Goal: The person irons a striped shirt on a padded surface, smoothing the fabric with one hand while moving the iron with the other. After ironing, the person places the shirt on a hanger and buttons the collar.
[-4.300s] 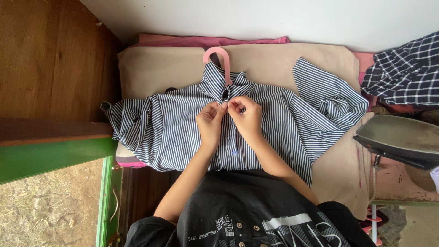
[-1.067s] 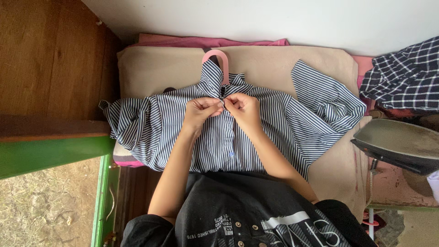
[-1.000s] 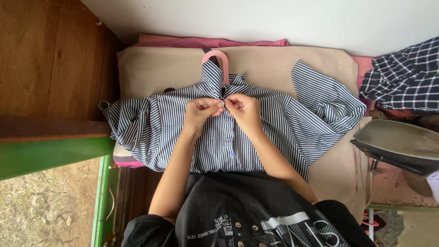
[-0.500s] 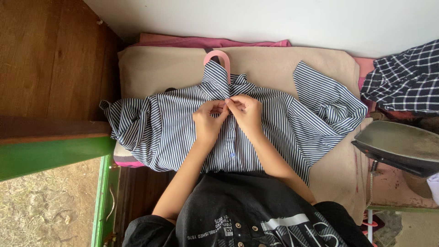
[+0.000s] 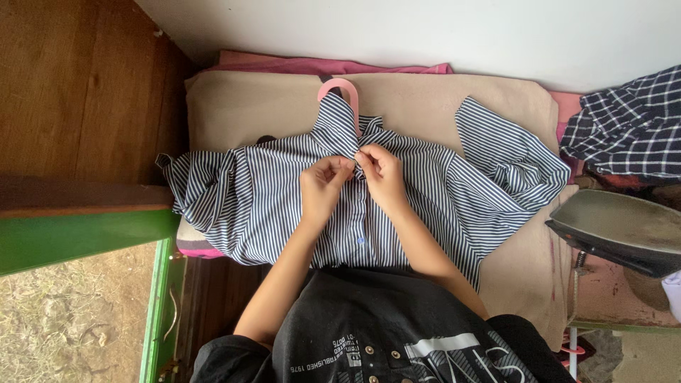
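A blue-and-white striped shirt (image 5: 241,206) lies spread on a beige padded table (image 5: 241,106), on a pink hanger (image 5: 338,89) whose hook pokes out above the collar. My left hand (image 5: 323,186) and my right hand (image 5: 379,170) meet at the shirt's front placket just below the collar, each pinching one edge of the fabric near a button. Both sleeves are crumpled, one at the left edge, one at the right.
A clothes iron (image 5: 624,230) stands tipped at the right edge of the table. A dark checked garment (image 5: 628,128) lies at the far right. A pink cloth (image 5: 312,65) sits under the beige pad. A wooden wall and a green frame (image 5: 85,237) are at the left.
Both hands have stayed at the shirt's upper placket, shifting only slightly while working the fabric near the collar. The shirt and the iron have kept their places.
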